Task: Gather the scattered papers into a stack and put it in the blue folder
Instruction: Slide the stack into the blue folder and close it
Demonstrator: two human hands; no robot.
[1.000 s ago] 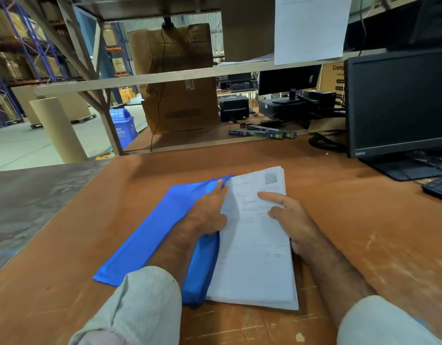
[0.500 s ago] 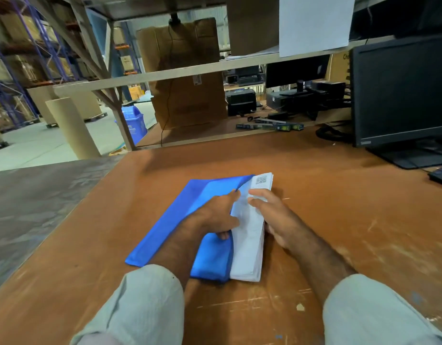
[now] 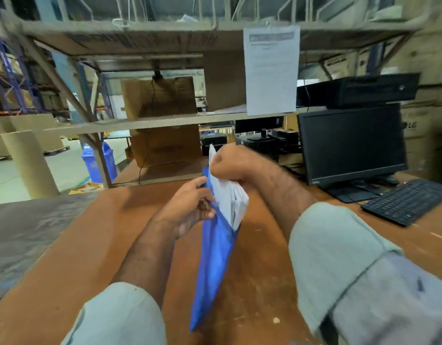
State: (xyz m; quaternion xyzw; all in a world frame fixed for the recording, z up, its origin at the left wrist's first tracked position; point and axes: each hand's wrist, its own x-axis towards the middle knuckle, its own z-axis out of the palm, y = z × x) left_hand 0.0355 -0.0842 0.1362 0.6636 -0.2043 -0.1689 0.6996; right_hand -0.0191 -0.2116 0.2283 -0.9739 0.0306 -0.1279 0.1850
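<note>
The blue folder (image 3: 213, 265) is held upright above the brown table (image 3: 73, 257), seen almost edge-on. A white stack of papers (image 3: 231, 200) sticks out of its upper part. My left hand (image 3: 190, 207) grips the folder's left side near the top. My right hand (image 3: 228, 163) is curled in a fist round the top of the papers. The lower part of the stack is hidden inside the folder.
A black monitor (image 3: 351, 143) and a black keyboard (image 3: 409, 201) stand at the right of the table. A metal shelf frame (image 3: 145, 122) with a hanging printed sheet (image 3: 271, 70) and cardboard boxes (image 3: 162, 120) rises behind. A blue bin (image 3: 98, 161) stands on the floor.
The folder and papers lay flat on the table; now both hands have lifted them upright, with the papers sticking out of the folder's top. The camera has tilted up.
</note>
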